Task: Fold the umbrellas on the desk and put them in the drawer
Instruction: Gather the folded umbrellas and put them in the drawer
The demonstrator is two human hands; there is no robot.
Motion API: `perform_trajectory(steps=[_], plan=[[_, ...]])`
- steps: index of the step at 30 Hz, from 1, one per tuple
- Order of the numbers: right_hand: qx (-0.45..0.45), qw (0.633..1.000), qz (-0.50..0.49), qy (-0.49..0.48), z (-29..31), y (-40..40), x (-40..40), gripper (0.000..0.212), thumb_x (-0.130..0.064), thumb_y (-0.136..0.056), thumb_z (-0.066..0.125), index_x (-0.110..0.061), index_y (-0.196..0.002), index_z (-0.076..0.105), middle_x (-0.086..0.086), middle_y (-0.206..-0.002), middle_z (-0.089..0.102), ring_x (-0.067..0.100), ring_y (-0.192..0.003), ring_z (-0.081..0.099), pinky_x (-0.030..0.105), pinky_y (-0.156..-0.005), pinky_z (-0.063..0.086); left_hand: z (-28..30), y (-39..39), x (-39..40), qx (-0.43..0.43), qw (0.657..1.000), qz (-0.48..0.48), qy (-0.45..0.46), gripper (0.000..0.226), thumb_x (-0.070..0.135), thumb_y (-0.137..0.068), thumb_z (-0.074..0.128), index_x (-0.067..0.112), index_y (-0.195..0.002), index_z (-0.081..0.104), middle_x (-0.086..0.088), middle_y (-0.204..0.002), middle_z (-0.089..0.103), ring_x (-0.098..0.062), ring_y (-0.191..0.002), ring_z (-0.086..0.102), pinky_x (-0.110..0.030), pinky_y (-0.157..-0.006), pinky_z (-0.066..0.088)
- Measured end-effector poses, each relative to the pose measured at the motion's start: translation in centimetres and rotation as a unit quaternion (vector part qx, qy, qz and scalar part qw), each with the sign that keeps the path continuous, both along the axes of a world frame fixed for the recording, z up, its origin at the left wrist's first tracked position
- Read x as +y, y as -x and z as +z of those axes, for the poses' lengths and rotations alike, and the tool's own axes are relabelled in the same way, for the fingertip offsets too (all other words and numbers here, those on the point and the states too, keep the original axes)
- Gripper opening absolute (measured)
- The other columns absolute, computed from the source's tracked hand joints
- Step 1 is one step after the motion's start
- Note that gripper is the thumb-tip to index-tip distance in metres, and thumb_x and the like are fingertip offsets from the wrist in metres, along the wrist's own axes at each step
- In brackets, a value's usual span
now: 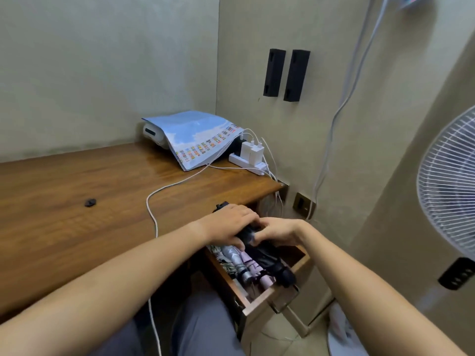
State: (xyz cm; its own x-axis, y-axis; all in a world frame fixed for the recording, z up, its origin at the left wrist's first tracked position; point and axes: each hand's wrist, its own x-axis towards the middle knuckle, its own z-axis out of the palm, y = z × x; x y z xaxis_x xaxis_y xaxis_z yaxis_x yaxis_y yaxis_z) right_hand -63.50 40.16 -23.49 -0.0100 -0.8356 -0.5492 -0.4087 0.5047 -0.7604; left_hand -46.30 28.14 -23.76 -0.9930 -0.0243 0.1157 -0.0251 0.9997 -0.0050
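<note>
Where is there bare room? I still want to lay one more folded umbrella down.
The wooden desk top is bare between the small black object and the white cable. The open wooden drawer is crowded: silver umbrella, pink umbrella, black umbrella, both hands above. Only its right-hand strip shows bare.

Both bare forearms reached forward and met over the open drawer. Left hand lay palm-down, fingers curled round a black umbrella above the drawer. Right hand pinched the same umbrella, fingertips touching the left hand's.
</note>
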Motion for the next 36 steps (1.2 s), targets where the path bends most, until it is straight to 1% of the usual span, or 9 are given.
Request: perform_trajectory(steps=[5,11,16,19,22,25,30,33,36], plan=[[0.146,0.981,-0.051,-0.118,-1.1,-1.1,-0.1,0.009,-0.006,-0.081,0.053,-0.007,-0.087,0.061,0.016,-0.085,0.06,0.03,-0.075,0.061,0.032,-0.065,0.049,0.8,-2.3,-2.5,0.006,0.989,0.105,0.104,0.086,0.031,-0.091,0.066,0.022,-0.162,0.019,-0.002,-0.171,0.011,-0.021,-0.158,0.003,-0.043,-0.125,0.002],[0.236,0.965,-0.075,-0.091,-4.3,-2.2,-1.9,0.032,-0.029,-0.083,0.066,-0.008,-0.106,0.06,0.01,-0.1,0.062,0.023,-0.079,0.06,0.028,-0.065,0.044,-0.8,-6.3,-6.0,-0.066,0.971,0.229,-0.011,0.074,0.056,-0.106,0.034,0.023,-0.165,0.003,0.004,-0.173,-0.001,-0.013,-0.158,-0.006,-0.042,-0.125,-0.002],[0.264,0.955,-0.128,0.039,-9.0,-4.7,-4.6,0.066,-0.035,-0.082,0.079,-0.009,-0.136,0.053,0.011,-0.134,0.06,0.028,-0.124,0.059,0.027,-0.091,0.044,-1.6,-6.8,-6.6,-0.032,0.97,0.232,-0.071,0.066,0.057,-0.107,0.024,0.03,-0.165,0.007,0.009,-0.172,0.002,-0.008,-0.157,-0.004,-0.039,-0.125,-0.003],[0.301,0.946,-0.054,0.105,-10.8,-5.7,-5.6,0.088,-0.039,-0.085,0.077,-0.01,-0.156,0.034,0.011,-0.162,0.03,0.027,-0.149,0.032,0.03,-0.119,0.03,-1.8,-7.0,-6.8,-0.018,0.969,0.233,-0.078,0.064,0.057,-0.107,0.023,0.031,-0.164,0.01,0.011,-0.172,0.005,-0.006,-0.157,-0.003,-0.039,-0.126,-0.003],[0.332,0.94,-0.005,0.08,-10.5,-5.1,-5.1,0.067,-0.04,-0.093,0.067,-0.016,-0.152,0.044,0.014,-0.158,0.039,0.032,-0.146,0.038,0.037,-0.118,0.034,-1.9,-6.9,-6.8,-0.017,0.969,0.234,-0.076,0.064,0.057,-0.107,0.025,0.032,-0.164,0.011,0.012,-0.171,0.006,-0.006,-0.157,-0.002,-0.039,-0.126,-0.002],[0.473,0.877,-0.027,0.078,-9.1,-3.4,-2.6,0.042,-0.031,-0.096,0.056,-0.018,-0.136,0.055,0.013,-0.138,0.054,0.034,-0.129,0.052,0.045,-0.104,0.046,-2.1,-6.8,-6.8,-0.014,0.969,0.235,-0.069,0.064,0.057,-0.107,0.027,0.031,-0.164,0.012,0.011,-0.171,0.007,-0.006,-0.157,-0.001,-0.039,-0.126,-0.001],[0.646,0.752,-0.132,0.016,-8.3,-1.6,3.2,0.054,-0.027,-0.093,0.061,-0.015,-0.143,0.043,0.023,-0.156,0.029,0.041,-0.146,0.026,0.055,-0.113,0.033,-2.1,-6.6,-6.7,-0.022,0.97,0.234,-0.059,0.065,0.057,-0.107,0.026,0.031,-0.164,0.011,0.01,-0.172,0.006,-0.008,-0.157,-0.001,-0.041,-0.126,0.0],[0.604,0.745,-0.236,-0.155,-7.5,-2.0,4.9,0.077,-0.026,-0.1,0.056,-0.013,-0.157,0.007,0.04,-0.156,0.019,0.058,-0.142,0.031,0.066,-0.104,0.042,-2.0,-6.6,-6.8,-0.024,0.97,0.234,-0.058,0.065,0.057,-0.107,0.026,0.03,-0.164,0.011,0.009,-0.172,0.007,-0.009,-0.158,-0.001,-0.041,-0.126,0.001],[0.427,0.828,-0.338,-0.136,-8.4,-1.8,4.7,0.08,-0.019,-0.099,0.055,-0.001,-0.156,0.003,0.027,-0.146,0.048,0.044,-0.128,0.055,0.049,-0.101,0.05,-1.9,-6.8,-6.7,-0.03,0.97,0.234,-0.061,0.065,0.056,-0.107,0.026,0.03,-0.164,0.01,0.009,-0.172,0.007,-0.009,-0.158,0.0,-0.042,-0.126,0.001]])
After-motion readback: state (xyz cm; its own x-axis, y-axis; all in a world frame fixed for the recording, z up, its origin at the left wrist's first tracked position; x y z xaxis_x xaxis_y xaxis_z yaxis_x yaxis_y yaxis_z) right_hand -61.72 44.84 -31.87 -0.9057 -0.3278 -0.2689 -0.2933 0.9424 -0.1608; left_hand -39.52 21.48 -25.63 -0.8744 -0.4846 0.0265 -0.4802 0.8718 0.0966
